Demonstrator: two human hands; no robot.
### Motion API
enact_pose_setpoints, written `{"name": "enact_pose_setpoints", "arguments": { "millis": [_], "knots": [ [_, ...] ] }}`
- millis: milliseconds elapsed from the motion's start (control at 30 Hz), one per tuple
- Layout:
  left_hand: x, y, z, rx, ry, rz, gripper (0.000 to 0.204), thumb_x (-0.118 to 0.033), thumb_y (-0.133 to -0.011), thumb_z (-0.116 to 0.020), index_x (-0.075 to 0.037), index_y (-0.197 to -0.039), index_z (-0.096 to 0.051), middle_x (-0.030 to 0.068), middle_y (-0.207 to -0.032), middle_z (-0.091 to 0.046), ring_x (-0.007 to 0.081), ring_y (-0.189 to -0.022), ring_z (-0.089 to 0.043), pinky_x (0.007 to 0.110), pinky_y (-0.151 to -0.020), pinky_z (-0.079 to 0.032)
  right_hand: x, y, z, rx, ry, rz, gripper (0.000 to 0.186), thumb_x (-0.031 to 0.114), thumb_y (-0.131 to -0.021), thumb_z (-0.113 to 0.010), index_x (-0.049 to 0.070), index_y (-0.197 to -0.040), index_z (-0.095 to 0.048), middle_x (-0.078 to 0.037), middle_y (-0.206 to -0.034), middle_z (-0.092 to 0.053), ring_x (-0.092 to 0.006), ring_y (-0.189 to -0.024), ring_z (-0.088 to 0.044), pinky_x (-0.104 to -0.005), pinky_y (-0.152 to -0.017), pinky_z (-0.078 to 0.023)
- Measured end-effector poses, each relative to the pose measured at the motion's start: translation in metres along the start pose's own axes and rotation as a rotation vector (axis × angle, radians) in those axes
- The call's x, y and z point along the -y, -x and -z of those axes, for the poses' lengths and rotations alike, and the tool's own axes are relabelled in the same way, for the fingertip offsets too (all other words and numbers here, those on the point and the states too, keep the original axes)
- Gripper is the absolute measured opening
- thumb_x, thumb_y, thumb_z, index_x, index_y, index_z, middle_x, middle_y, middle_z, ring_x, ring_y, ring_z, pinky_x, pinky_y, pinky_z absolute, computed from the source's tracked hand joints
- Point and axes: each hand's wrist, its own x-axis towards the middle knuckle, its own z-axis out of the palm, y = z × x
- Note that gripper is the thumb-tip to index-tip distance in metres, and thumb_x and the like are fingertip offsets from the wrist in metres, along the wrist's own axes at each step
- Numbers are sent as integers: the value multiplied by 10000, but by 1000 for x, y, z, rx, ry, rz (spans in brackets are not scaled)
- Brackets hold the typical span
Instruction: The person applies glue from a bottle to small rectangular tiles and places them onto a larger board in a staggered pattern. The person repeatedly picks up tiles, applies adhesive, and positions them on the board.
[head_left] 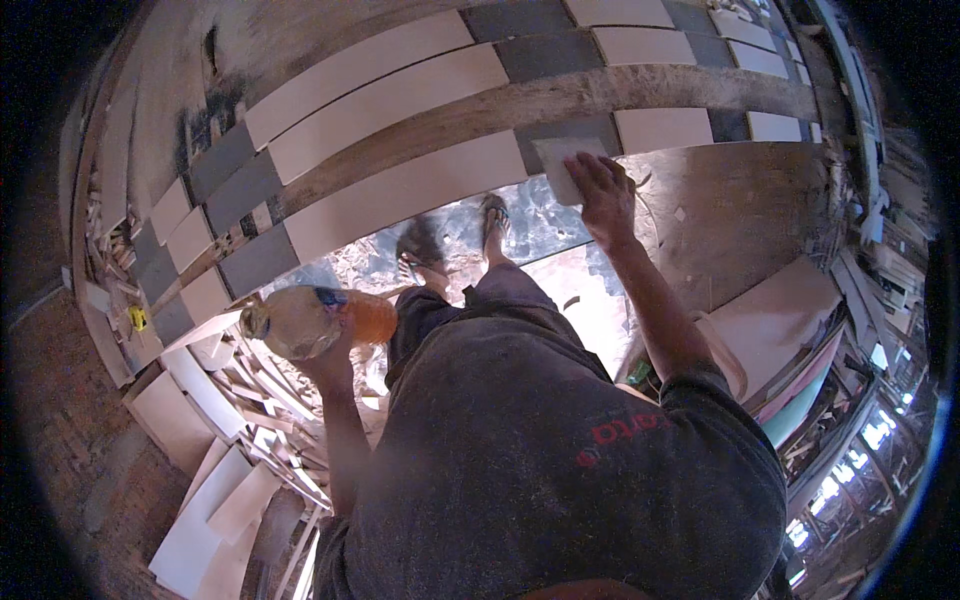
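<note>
My left hand (330,368) is closed round a clear plastic bottle (300,325), which lies tilted nearly sideways with its neck to the left. Something orange shows at the bottle's right end. In my right hand (606,200) is a thin, pale, flat spreader-like piece (558,172), gripped along its right edge. It is over the near edge of a grey section (548,135) in the nearest row of strips; whether it touches cannot be made out. Pale wooden strips (410,190) alternate with grey sections in long rows across the worktable (480,108).
Wood offcuts (265,385) and pale boards (205,510) are heaped at the lower left. A small yellow object (137,318) sits at the table's left end. More panels (775,305) lean on the right. My feet stand below the table's near edge.
</note>
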Motion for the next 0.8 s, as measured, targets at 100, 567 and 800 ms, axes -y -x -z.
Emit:
{"name": "enact_pose_setpoints", "arguments": {
  "millis": [100,567,800],
  "knots": [
    [-25,19,-30,67,-10,-196,958,-45,-643,-900,-25,-1424,-345,126,-1344,-519,281,-1229,-517,409,-1055,-455,-5,-9,-24,-3,81,48,624,12,-772,-613,268,-1341,-610,-26,-1360,-590,-303,-1204,-538,-495,-960,-430],
    [-190,47,-109,111,335,-175,806,123,-683,-807,11,-1376,-410,110,-1168,-623,222,-1064,-643,376,-980,-535,-44,13,59,88,-281,17,413,55,-805,-621,184,-1193,-676,-49,-1238,-655,-302,-1105,-591,-443,-878,-467],
    [-275,17,-118,384,166,-388,673,-39,-646,-901,7,-1223,-558,123,-1137,-674,199,-1042,-667,367,-924,-557,-63,1,118,24,-1731,-720,456,220,-984,-622,12,-1373,-504,-154,-1286,-596,-300,-1191,-599,-478,-866,-597]
  ]
}}
